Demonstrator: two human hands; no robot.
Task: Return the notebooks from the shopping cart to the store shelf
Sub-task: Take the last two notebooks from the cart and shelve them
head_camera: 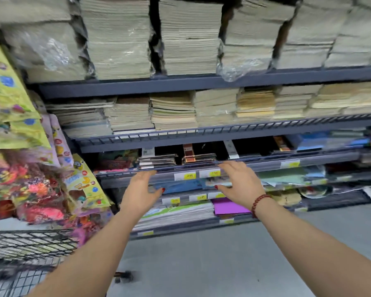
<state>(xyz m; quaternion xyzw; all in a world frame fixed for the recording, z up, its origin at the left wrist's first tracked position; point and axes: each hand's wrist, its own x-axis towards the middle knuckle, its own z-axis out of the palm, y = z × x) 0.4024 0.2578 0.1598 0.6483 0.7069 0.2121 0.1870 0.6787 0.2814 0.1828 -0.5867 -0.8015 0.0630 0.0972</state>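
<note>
**Fingers spread and empty at the shelf's front edge**

Head view: fingers [145, 175] of the left hand [140, 189] are held straight and spread, and nothing is gripped. The right hand [238, 183], with a bead bracelet [259, 202] at its wrist, is likewise spread and empty. Both are stretched toward the front edge of the shelf [266, 165]. Whether that edge is touched cannot be told through the blur. Low stacks of notebooks [157, 160] are seen lying just behind that edge, above the gap between the hands. The shopping cart [19, 247] is seen at the lower left, near the left forearm, and its contents cannot be made out.

Since nothing is carried, the step is judged to be a gap between loads, or a squaring of the stacks already shelved. A turn down and left to the cart is called for next. A further batch would have to be gripped there, brought up to the same front edge and laid flat on the stacks.

One yellow price tag [189, 175] on the front edge appears to read "2.00". The neighbouring tags are too blurred to be read, and no brand name can be made out.
</note>
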